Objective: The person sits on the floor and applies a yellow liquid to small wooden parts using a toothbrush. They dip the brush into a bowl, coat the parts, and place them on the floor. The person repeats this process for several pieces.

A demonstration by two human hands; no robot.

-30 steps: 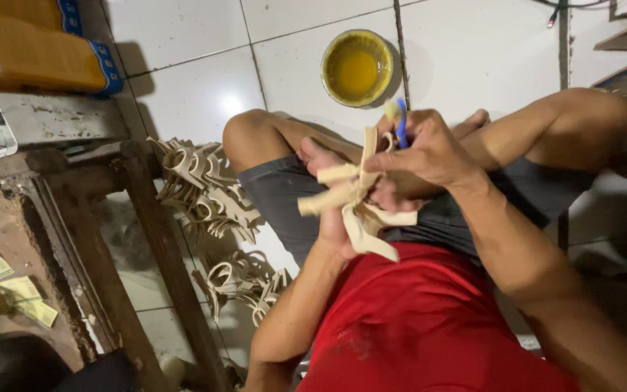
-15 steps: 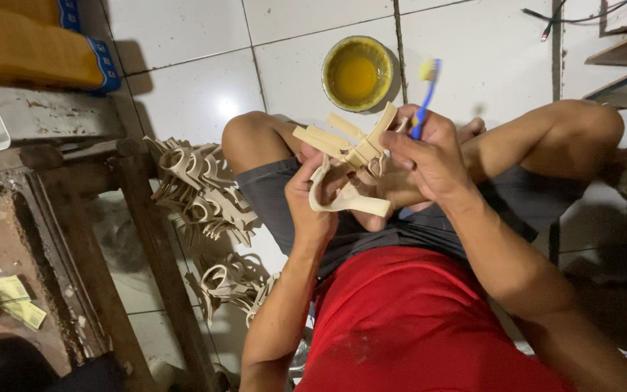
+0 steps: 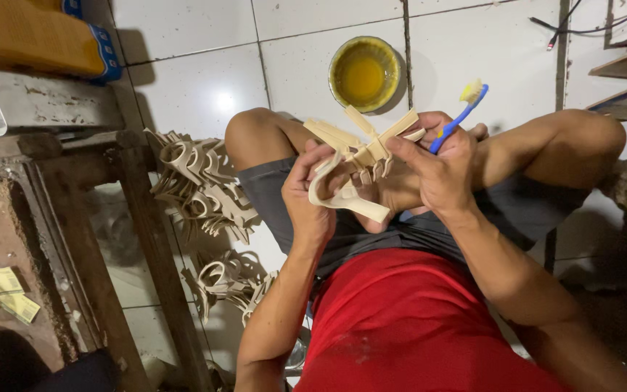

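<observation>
One bowl (image 3: 364,72) — one toothbrush (image 3: 460,115)

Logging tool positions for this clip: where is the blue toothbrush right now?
In the head view, the blue toothbrush is held in the right hand, bristles up, right of the wooden piece and below-right of the yellow bowl.

Toothbrush (image 3: 459,116) handle hidden in right hand (image 3: 437,174); orange block (image 3: 41,36) cut by edge.

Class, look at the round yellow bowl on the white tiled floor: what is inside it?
The round yellow bowl holds a yellow-orange liquid that fills most of it. Nothing else shows on its surface; anything beneath the cloudy liquid stays hidden.
</observation>
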